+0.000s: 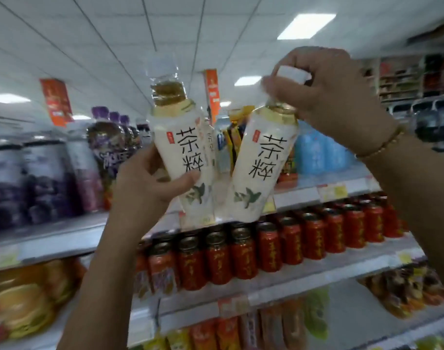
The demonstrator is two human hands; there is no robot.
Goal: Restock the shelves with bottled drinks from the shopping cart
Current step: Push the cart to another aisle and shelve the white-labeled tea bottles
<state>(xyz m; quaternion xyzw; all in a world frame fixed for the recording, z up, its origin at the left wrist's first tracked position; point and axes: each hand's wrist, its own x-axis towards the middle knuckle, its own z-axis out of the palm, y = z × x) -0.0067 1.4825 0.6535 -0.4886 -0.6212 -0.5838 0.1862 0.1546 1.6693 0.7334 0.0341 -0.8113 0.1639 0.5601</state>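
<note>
— Several shelves [299,195] fill the view behind both hands, yes?

— Yes. Past the left hand [142,188], further left, stand dark purple bottles [46,178]. Below both hands runs a row of red cans [266,246]. Beyond the right hand [334,97], lower and to its right, sit pale blue bottles [319,152].

— And what do the hands have?

— Each grasps one white-labelled tea bottle. The left tea bottle [183,152] is gripped around its lower body, thumb across the label, the bottle leaning slightly left with its clear neck above the hand. The right tea bottle [261,162] hangs below the right hand, tilted, its base swung toward the left hand.

— How is the right one held?

— From the top: fingers closed round the white cap [291,73] and neck.

— Do the bottles touch?

— No, a narrow gap stays between them, in front of the upper shelf edge.

— Anything smaller?

— A beaded bracelet [382,145] on the right wrist.
</note>
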